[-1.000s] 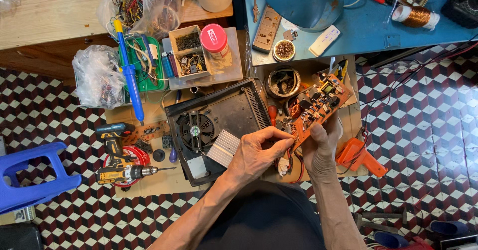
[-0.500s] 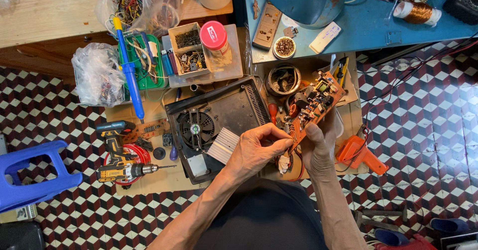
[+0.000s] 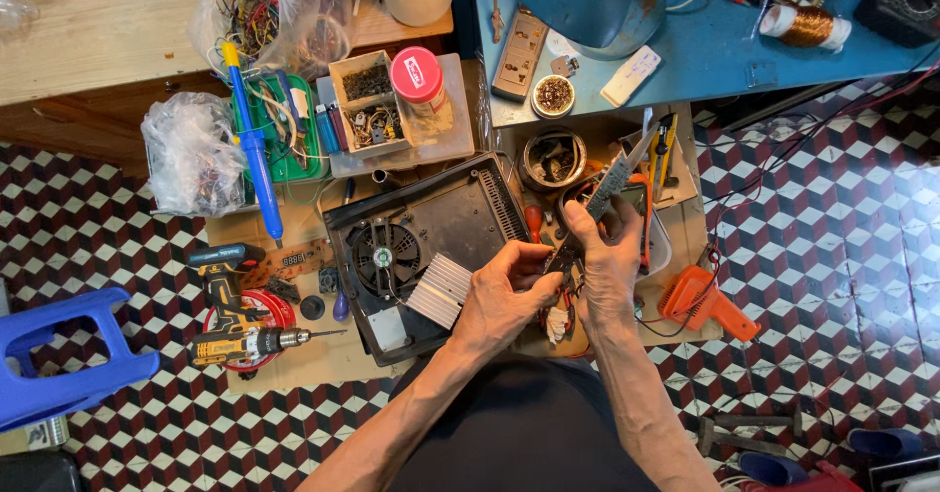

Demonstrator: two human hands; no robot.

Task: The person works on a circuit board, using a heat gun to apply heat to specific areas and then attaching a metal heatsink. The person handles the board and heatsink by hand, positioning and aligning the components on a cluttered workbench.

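One head-worn view here, looking almost straight down from above the person's lap. It faces the tiled floor and the low clutter of tools, with the blue table along the top edge. Forearms rise from the bottom edge; both hands sit close, mid-frame.

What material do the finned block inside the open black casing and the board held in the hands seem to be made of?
The finned block looks like bare metal, probably aluminium: pale silver with thin parallel fins. The black casing around it looks like matt moulded plastic with vent slots. The board, held by the right hand and touched by the left hand, is seen almost edge-on; it seems a rigid laminate, greyish, but this is uncertain.
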